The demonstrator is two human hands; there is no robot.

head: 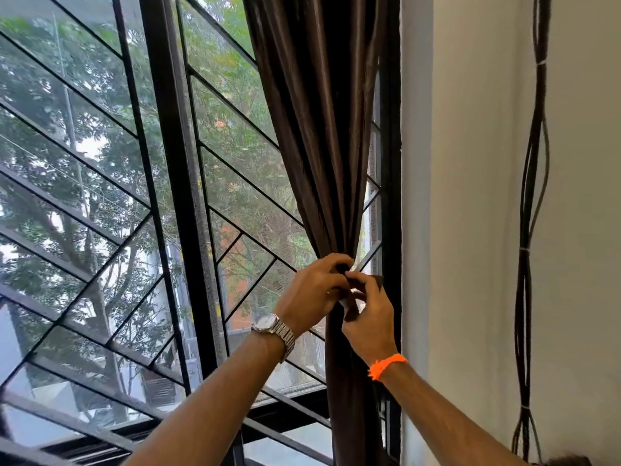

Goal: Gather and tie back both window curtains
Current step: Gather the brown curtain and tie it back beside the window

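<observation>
Left hand (316,290) up at the pinch point, fingers curled tight round the gathered brown curtain (322,129), holding the folds in one narrow bunch. Right hand (368,317) touching it, thumb and forefinger pinching a dark tie-back strip (378,281) against the bunch, other fingers folded in. Hard to tell how the strip runs round the cloth, hidden behind the fingers.

Curtain hanging just inside the window frame (391,163), close against its upright nearest the wall. Fanned wide above the hands, squeezed at the grip, dropping straight below between the two forearms. Silver wristwatch (274,326) on the left wrist, orange thread band (386,364) on the right.

Within the frame, away from the curtain, black diagonal grille bars (100,196) with mesh and green trees beyond. On the other side of the frame, pale wall (470,163). Well apart from the frame, a bundle of dark cables (529,196) running down that wall, bound with pale ties.
</observation>
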